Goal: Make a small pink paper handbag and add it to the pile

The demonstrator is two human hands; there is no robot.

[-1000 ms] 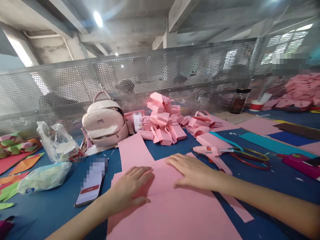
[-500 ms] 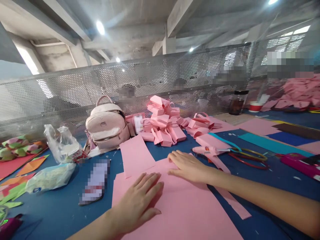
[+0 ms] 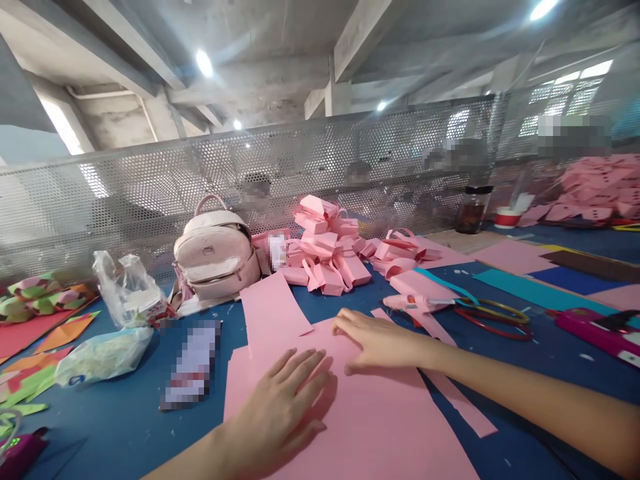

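Observation:
A large pink paper sheet (image 3: 380,427) lies before me on the blue table. My left hand (image 3: 283,407) is over its left part, palm down with fingers spread, casting a shadow on the paper. At the sheet's far edge, my right hand (image 3: 377,339) rests its fingertips; its fingers are bent, with the thumb apart from them. A narrower pink paper piece (image 3: 275,307) lies just beyond the sheet. Right of my right hand, a pink glue gun (image 3: 417,302) rests near a long pink paper strip (image 3: 460,400).
Small pink paper bags (image 3: 325,250) are heaped at the back beside a pale backpack (image 3: 215,257). On the left are a phone (image 3: 193,363) and a plastic bag (image 3: 105,357). Scissors (image 3: 495,320) and a magenta device (image 3: 595,333) lie to the right. Behind stands a perforated metal screen (image 3: 300,153).
My left hand has risen slightly, its shadow now wider on the sheet. My right fingers have bent more and the thumb has moved toward me. The view has shifted a little.

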